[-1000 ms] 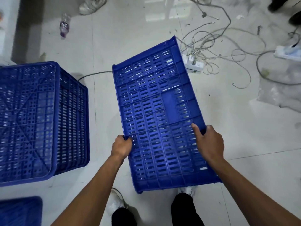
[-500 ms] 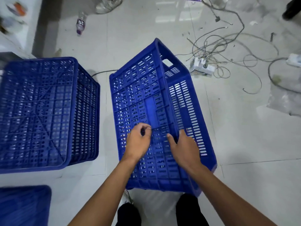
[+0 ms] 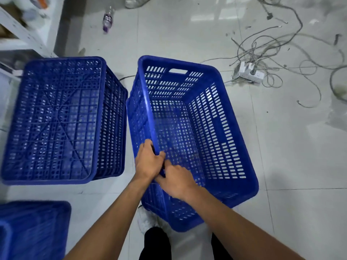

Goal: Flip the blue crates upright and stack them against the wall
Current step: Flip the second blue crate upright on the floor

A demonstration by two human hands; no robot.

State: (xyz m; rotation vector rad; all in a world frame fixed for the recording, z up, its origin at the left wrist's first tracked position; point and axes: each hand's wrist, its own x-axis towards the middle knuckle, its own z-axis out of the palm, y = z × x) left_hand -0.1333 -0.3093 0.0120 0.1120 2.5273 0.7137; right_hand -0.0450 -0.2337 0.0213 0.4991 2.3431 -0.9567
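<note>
Blue crates are seen from above on a pale tiled floor (image 3: 281,166), three in all. The middle crate (image 3: 206,128) is shown with its mouth open to the camera and is tilted, its left long rim raised. That rim is gripped near the close corner by the left hand (image 3: 148,162), whose fingers are curled over the edge. The right hand (image 3: 176,181) is laid just beside it on the same rim; its fingertips are hidden, so a grip cannot be told.

Just left of the middle crate an upturned crate (image 3: 56,119) is set base up, with only a thin strip of floor between them. A third crate (image 3: 32,228) is cut off by the frame, near and left of the middle crate. Bare floor is left open to its right.

Beyond its far right corner one power strip (image 3: 249,72) is tangled in loose cables (image 3: 272,44). Beyond its far left corner one bottle (image 3: 107,20) is lying.
</note>
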